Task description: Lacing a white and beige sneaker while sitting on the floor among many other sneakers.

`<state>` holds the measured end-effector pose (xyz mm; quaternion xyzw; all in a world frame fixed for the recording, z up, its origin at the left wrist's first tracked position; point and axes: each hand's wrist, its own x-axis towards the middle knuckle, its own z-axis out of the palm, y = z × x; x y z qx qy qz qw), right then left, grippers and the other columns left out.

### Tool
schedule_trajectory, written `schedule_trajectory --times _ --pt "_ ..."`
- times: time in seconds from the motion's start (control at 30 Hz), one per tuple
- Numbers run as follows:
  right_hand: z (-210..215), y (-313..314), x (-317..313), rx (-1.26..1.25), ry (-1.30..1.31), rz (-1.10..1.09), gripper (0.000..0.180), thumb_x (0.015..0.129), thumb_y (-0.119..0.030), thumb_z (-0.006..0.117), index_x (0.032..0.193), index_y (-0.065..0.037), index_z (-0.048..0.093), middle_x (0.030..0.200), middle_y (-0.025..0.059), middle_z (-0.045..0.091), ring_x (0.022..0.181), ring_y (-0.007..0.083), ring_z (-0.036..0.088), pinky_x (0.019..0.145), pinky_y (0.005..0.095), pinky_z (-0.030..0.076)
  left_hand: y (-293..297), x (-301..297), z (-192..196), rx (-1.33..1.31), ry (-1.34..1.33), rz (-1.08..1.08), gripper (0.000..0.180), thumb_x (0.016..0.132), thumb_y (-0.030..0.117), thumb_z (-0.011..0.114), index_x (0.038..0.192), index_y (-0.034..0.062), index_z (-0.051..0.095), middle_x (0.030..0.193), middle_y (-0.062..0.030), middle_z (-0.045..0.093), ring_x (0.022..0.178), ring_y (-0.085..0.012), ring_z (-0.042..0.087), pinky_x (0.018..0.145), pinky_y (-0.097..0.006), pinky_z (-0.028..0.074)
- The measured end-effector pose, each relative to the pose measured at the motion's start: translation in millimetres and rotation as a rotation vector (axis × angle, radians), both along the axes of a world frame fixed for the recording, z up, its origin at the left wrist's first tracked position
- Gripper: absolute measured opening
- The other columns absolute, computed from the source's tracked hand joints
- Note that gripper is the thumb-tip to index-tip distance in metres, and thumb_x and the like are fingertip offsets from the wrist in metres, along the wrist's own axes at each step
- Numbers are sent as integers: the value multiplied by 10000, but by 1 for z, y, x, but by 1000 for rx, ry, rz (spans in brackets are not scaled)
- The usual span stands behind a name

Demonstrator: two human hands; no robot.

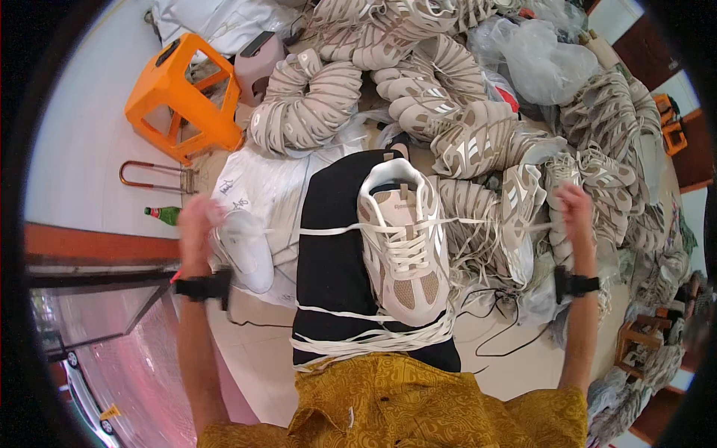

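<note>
A beige and white sneaker (407,246) lies on my black-clad lap (328,261), its toe toward me. Its cream shoelace (336,228) is threaded through the eyelets and stretched out to both sides. My left hand (199,228), blurred by motion, is closed on the lace's left end. On the other side my right hand (575,213), also somewhat blurred, grips the right end with bent fingers. Both hands are spread wide at about the sneaker's height. Several loose cream laces (373,343) lie across my lap below the toe.
Bundled beige sneakers (306,104) pile up ahead and to the right. An orange stool (183,97) stands far left, with a green bottle (163,215) nearer. A white shoe-shaped piece (250,254) rests beside my left hand. Black cable (508,321) crosses the floor at right.
</note>
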<state>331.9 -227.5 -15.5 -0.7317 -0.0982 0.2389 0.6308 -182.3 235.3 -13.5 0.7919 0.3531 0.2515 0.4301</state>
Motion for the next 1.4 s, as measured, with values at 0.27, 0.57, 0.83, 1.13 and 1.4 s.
schedule_trajectory --times 0.27,0.57,0.83,1.13,1.4 --pt "27 167 -202 25 -150 690 82 721 -31 593 786 6 627 727 3 603 540 32 478 462 175 373 -183 160 14 -47 27 -211 101 769 69 542 835 3 581 699 -105 580 605 -135 551 572 -253 435" --pt "17 156 -223 -47 -6 687 75 711 -19 598 781 1 616 618 -22 554 485 26 438 439 179 358 -197 151 -4 -137 -23 -139 63 778 44 535 823 6 558 626 -67 570 535 -94 525 498 -235 417" --pt "19 159 -225 -7 142 678 61 708 -6 607 767 -2 620 624 -20 561 492 25 459 440 171 367 -202 154 -2 299 -59 -167 44 768 23 532 780 24 489 646 -136 539 599 -285 561 523 -355 444" --pt "10 154 -236 58 150 749 15 685 12 611 698 5 616 643 10 576 495 40 488 440 181 383 -208 151 2 860 175 -337 134 700 18 536 821 6 479 668 -92 495 618 -243 534 531 -319 455" --pt "9 146 -184 42 -305 604 107 660 -35 624 747 28 632 666 56 593 593 111 545 541 222 429 -173 156 29 460 607 -593 121 707 127 529 762 33 582 592 -186 564 574 -333 581 552 -416 464"
